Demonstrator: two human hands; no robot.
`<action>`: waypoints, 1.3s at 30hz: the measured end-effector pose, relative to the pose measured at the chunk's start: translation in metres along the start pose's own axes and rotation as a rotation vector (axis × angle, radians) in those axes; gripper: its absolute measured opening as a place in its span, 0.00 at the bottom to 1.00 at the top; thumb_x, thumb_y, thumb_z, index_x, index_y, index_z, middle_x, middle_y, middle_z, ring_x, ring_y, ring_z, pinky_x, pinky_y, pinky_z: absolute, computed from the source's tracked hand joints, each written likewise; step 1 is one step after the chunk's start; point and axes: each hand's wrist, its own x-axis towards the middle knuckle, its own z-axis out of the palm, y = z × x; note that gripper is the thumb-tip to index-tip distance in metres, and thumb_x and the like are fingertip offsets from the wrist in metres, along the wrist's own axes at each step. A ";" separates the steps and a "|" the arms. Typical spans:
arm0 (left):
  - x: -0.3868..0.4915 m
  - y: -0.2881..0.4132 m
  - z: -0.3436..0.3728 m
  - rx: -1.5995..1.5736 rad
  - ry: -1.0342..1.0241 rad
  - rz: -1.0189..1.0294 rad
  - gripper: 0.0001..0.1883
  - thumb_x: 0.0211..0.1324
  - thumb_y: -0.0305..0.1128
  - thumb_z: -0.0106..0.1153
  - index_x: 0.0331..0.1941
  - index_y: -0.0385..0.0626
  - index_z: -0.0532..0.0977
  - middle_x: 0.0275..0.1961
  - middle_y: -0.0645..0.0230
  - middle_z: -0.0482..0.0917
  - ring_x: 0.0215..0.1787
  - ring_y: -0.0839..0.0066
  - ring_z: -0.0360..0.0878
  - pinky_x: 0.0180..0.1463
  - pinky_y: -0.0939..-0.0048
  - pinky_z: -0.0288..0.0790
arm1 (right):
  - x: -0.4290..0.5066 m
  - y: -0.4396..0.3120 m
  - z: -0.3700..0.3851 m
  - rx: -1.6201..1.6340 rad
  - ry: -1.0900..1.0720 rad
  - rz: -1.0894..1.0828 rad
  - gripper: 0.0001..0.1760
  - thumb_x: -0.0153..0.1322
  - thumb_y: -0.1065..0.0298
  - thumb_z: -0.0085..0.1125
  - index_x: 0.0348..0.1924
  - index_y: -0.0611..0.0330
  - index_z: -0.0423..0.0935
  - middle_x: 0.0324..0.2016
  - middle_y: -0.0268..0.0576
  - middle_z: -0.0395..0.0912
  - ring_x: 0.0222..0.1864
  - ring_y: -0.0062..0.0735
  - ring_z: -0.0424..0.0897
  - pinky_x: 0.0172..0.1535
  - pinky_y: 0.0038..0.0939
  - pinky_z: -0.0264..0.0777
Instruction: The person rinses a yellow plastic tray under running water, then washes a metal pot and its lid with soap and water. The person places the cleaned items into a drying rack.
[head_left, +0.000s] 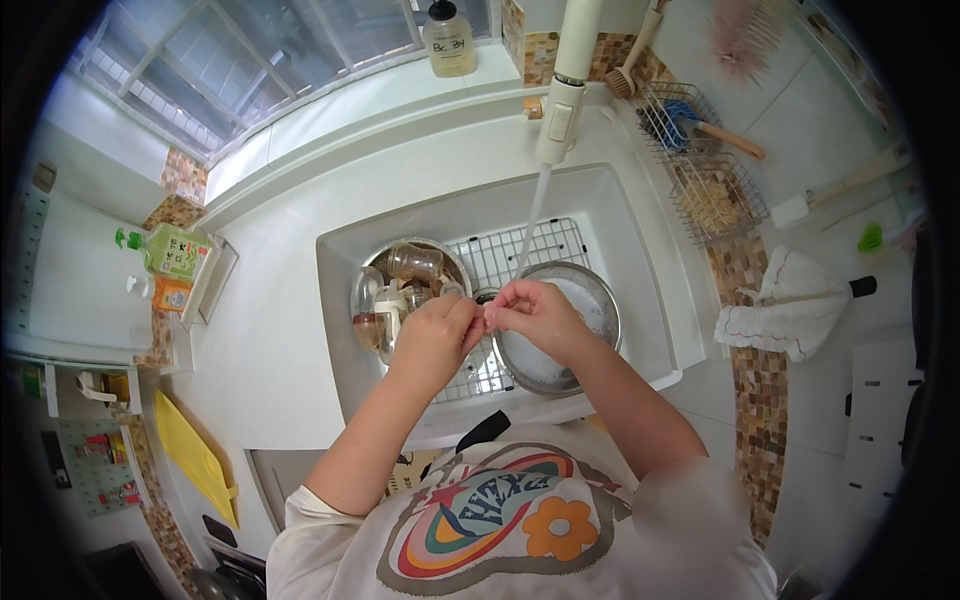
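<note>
My left hand (435, 330) and my right hand (544, 319) meet fingertip to fingertip over the middle of the white sink (651, 322). Both pinch with thumb and fingers; whatever may be between them is too small and covered to make out. Below my right hand is a round metal basin (618, 319) of sudsy water (536, 352). A metal bowl (463, 271) beyond my left hand holds several baby bottles, including a clear brownish bottle (416, 261) and a white-topped bottle (390, 304). Water (532, 221) runs from the faucet (559, 124), landing behind my right hand.
A wire rack (566, 234) lines the sink floor. Wire baskets (679, 120) with brushes hang on the right wall, above a white towel (787, 307). Pump bottles (176, 251) stand at left, near a yellow board (191, 450). Another pump bottle (450, 45) stands on the windowsill.
</note>
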 end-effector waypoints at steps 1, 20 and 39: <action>-0.004 0.003 0.004 0.039 0.032 0.006 0.08 0.53 0.30 0.67 0.30 0.42 0.76 0.28 0.60 0.76 0.32 0.58 0.79 0.35 0.60 0.75 | -0.002 -0.001 0.002 -0.059 0.028 0.000 0.06 0.71 0.73 0.64 0.38 0.65 0.78 0.34 0.40 0.84 0.38 0.23 0.83 0.44 0.24 0.77; -0.013 -0.014 0.018 -0.930 -0.243 -0.647 0.03 0.63 0.23 0.59 0.36 0.36 0.80 0.31 0.69 0.83 0.31 0.84 0.79 0.35 0.81 0.73 | -0.018 -0.008 0.000 -0.715 -0.043 -0.547 0.07 0.64 0.77 0.66 0.32 0.64 0.76 0.34 0.42 0.75 0.36 0.34 0.80 0.38 0.31 0.75; -0.006 -0.007 0.029 -1.678 -0.092 -1.124 0.11 0.68 0.33 0.52 0.28 0.49 0.70 0.21 0.79 0.66 0.17 0.88 0.57 0.18 0.82 0.51 | -0.014 0.025 0.004 0.653 -0.294 0.026 0.05 0.68 0.73 0.61 0.37 0.61 0.79 0.31 0.32 0.75 0.36 0.25 0.74 0.48 0.28 0.68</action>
